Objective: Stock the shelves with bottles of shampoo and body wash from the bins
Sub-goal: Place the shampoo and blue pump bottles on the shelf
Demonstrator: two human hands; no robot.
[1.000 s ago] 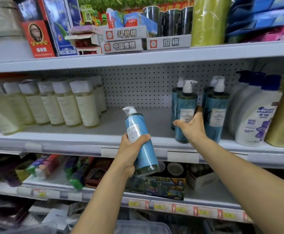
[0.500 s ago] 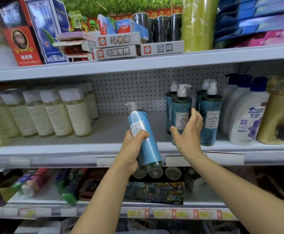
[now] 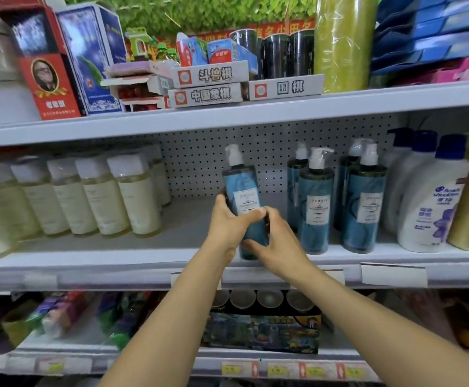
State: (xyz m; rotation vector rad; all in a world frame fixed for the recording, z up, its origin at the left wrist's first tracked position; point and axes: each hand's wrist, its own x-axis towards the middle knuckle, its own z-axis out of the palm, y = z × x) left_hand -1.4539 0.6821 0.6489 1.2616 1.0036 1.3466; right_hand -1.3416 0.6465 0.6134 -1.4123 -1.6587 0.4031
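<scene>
Head view: both hands hold one blue pump bottle (image 3: 240, 191) at the front of the middle shelf (image 3: 116, 247).
At centre frame the left hand (image 3: 227, 227) wraps the bottle, thumb across its label; the right hand (image 3: 278, 241) curls round its lower right side. The bottle's top leans slightly left; whether its base touches the shelf cannot be told. Matching blue bottles (image 3: 315, 202) stand just right, pale bottles (image 3: 138, 196) at frame left.

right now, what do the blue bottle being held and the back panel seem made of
Blue bottle: likely glossy tinted plastic, judging by its sheen; white plastic-looking pump. Back panel: probably painted metal, matte white with regular holes.
</scene>
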